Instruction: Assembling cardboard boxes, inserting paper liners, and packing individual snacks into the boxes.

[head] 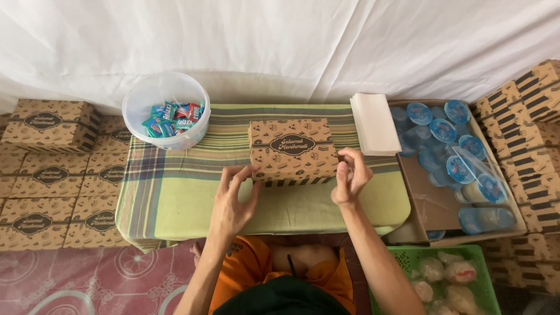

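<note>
Nearest the camera, orange shorts [248, 265] and a knee. Green basket [443, 280] at lower right, holding wrapped pale lumps, perhaps snacks; too blurred to tell. Left hand [230, 201] raised over the bench [175, 198], fingers spread loosely, fingertips touching the near left corner of the box [293, 149], gripping nothing. Right hand [350, 175] just beside the box's near right corner, fingers curled in toward the thumb as if pinching something small; contents of that pinch not discernible. Box closed, brown, printed, resting at the bench's middle on a green striped cloth. Right of the box, a white stack of napkins [374, 123] at the bench's far right edge. Beyond that, an open carton [431, 201] of sealed water cups with blue lids. Far left on the bench, a clear tub [166, 109] of wrapped candies. More brown boxes stacked on the floor at left [49, 169] and at right [525, 134]. White sheet [280, 41] behind all.
</note>
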